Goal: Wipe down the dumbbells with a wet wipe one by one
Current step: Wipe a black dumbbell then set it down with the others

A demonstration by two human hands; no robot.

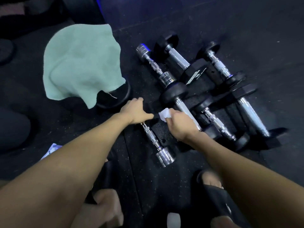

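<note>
1. Gripping the upper end of a chrome dumbbell, the left hand has its fingers curled over the dark head there, which they mostly hide; the bar runs from under the hand toward the person and ends in a shiny chrome head.
2. The right hand pinches a crumpled white wet wipe between thumb and fingers, with the wipe sticking out just beyond the knuckles.
3. The wipe sits just right of the left hand's fingertips, close to the dark head they cover; whether it touches the metal cannot be told.
4. Just behind the right hand lies a black-headed dumbbell with a smooth silver handle, its lower part hidden by the hand.
5. Farther beyond both hands, a second chrome dumbbell and a hex dumbbell lie side by side on the dark speckled floor.
6. To the right of the right hand, 3 more dumbbells are heaped together, some crossing.
7. Left of and beyond the left hand, a pale green towel is draped over a black round object.
8. Nearer the person than both hands, a foot in a black sandal shows.
</note>
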